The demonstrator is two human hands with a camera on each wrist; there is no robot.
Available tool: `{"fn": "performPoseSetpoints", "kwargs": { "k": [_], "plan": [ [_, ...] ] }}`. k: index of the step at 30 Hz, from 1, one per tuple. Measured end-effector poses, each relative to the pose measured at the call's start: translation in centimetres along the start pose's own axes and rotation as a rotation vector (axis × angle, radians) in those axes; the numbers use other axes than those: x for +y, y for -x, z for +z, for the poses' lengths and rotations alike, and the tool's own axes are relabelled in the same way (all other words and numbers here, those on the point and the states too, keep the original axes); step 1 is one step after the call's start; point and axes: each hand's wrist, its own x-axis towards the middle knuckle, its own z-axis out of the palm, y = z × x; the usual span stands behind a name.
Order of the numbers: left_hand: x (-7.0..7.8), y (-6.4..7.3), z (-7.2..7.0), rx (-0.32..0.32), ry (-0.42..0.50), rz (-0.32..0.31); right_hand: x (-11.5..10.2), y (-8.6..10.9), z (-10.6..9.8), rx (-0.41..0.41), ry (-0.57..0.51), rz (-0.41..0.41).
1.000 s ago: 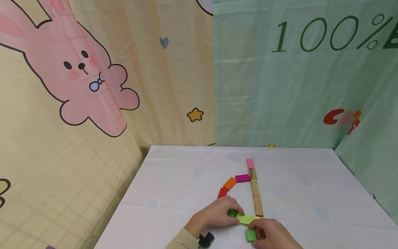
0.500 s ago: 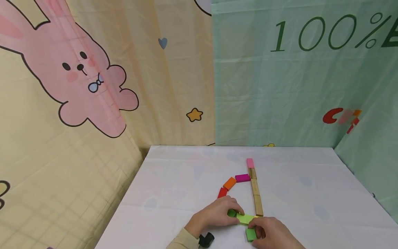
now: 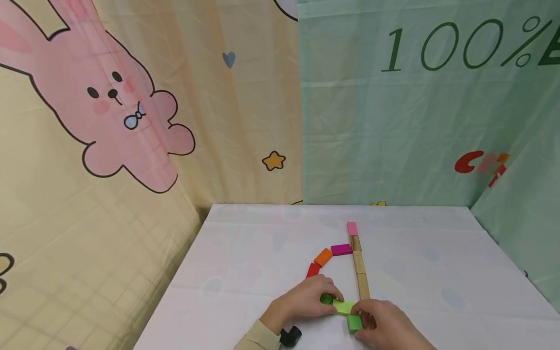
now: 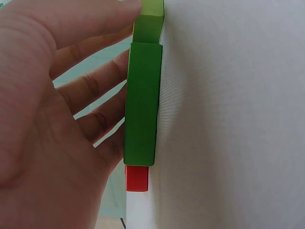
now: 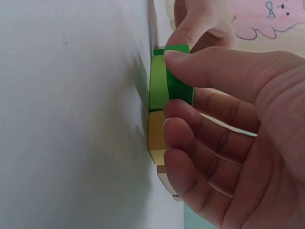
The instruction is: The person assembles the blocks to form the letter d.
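Note:
My left hand [image 3: 302, 297] pinches a light green block [image 3: 343, 307] between thumb and fingers on the white table. A dark green block [image 3: 326, 298] lies under that hand, end to end with the light green one. My right hand [image 3: 389, 322] holds a green block [image 3: 355, 324] by thumb and fingers, just on the near side of the light green block. In the right wrist view it overlaps the light green block; whether they touch I cannot tell. A yellow block [image 5: 156, 131] sits at the light green block's other end, hidden by my right hand in the head view.
A straight line of wooden blocks [image 3: 359, 262] runs away from me, with a pink block [image 3: 352, 228] at its far end. Magenta [image 3: 341, 250], orange [image 3: 323, 257] and red [image 3: 313, 270] blocks curve off its left. A black object [image 3: 290, 336] is by my left wrist.
My right hand has moved slightly forward, bringing the green block closer to the light green one and covering the yellow block. My left hand has stayed in place.

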Motion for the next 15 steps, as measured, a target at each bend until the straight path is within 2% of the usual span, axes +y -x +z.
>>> {"fn": "performPoseSetpoints", "kwargs": {
  "k": [9, 15],
  "plan": [
    [-0.04, 0.07, 0.23, -0.013, 0.004, 0.001, 0.15, -0.18, -0.39, -0.001, -0.027, 0.04],
    [0.13, 0.11, 0.08, -0.004, -0.004, -0.003, 0.43, -0.19, -0.92, 0.04, -0.008, 0.039]
  ]
}}
